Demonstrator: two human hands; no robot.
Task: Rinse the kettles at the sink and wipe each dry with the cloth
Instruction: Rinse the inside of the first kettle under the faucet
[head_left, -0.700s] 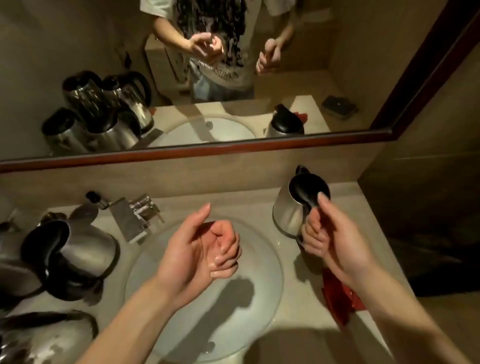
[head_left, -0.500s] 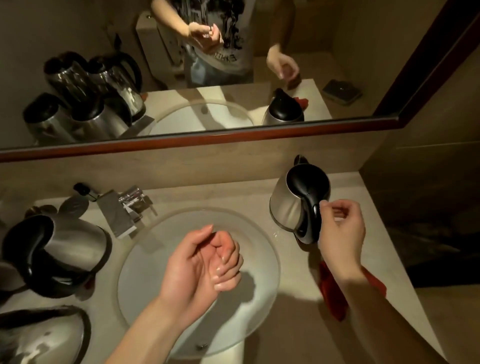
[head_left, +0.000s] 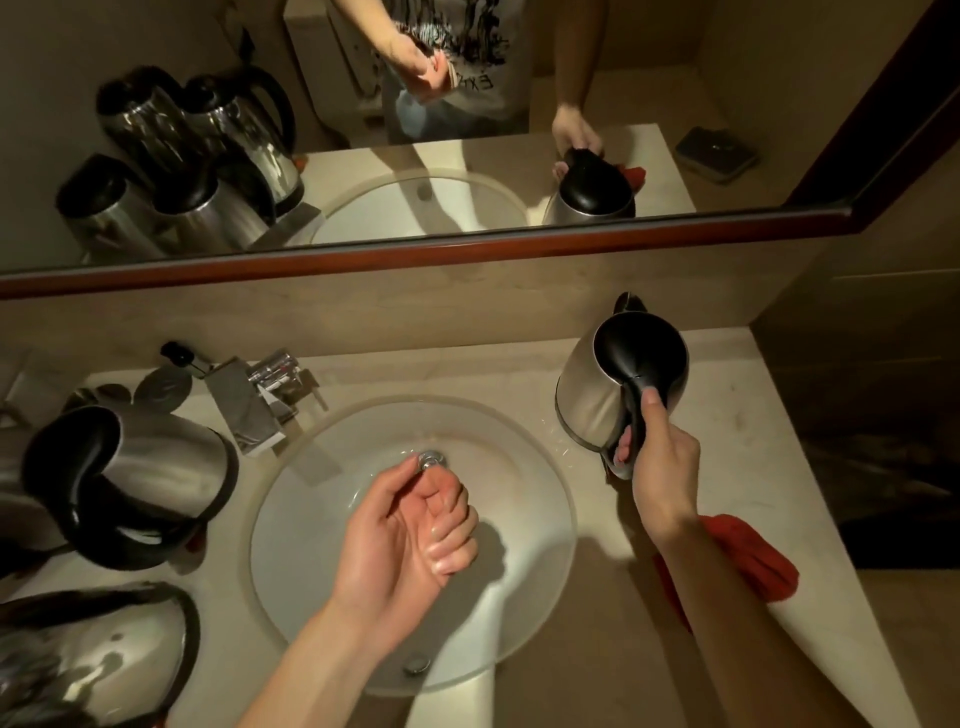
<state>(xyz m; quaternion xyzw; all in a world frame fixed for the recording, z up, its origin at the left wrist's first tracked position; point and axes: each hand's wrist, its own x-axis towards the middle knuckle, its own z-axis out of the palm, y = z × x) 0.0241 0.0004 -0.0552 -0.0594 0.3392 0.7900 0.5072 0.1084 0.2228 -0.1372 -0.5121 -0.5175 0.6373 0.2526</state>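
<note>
Beige stone counter (head_left: 597, 649) under wood-framed mirror (head_left: 415, 254), round sink (head_left: 311, 545) set in middle. Bare counter strip right of sink, ending at right edge. Steel kettle (head_left: 587, 395) with black lid stands upright on counter at sink's right rim; right hand (head_left: 660, 467) wraps its black handle. Left hand (head_left: 410, 530) over basin, fingers loosely curled, holding nothing, skin possibly wet. Red cloth (head_left: 753, 561) on counter, partly under right forearm. More steel kettles (head_left: 156, 467) crowd left side beside faucet (head_left: 260, 400).
</note>
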